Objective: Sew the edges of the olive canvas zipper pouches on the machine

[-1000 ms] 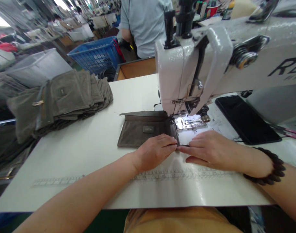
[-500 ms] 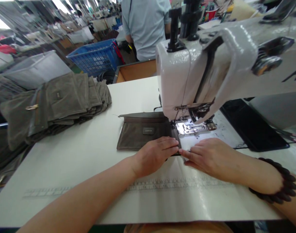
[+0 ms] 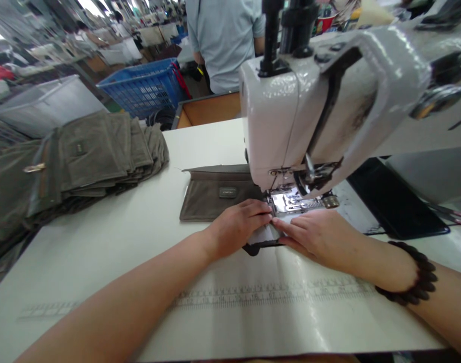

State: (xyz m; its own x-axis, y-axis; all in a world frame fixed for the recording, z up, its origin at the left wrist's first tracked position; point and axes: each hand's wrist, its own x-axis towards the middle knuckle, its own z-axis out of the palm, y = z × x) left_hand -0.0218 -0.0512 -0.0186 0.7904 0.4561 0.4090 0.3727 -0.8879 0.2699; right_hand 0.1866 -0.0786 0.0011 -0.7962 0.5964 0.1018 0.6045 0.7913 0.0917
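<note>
A brown-grey fabric piece with a small label lies flat on the white table. Its right edge runs beneath the needle area of a white sewing machine. My left hand rests on the near right part of the fabric, fingers stretched out flat. Close beside it, my right hand lies palm down with its index finger extended to the fabric's right edge, near my left fingertips. Its other fingers are partly bent. The metal presser foot and plate sit just beyond both hands.
Stacked brown-grey fabric pieces with zips lie at left. A printed ruler scale crosses the near table. A black phone-like slab and scissors are at right. Behind stand a blue crate and a person.
The fabric has slid a little away from me past the presser foot, and both hands have moved forward with it. A dark edge below my left hand shows more. The view has shifted slightly.
</note>
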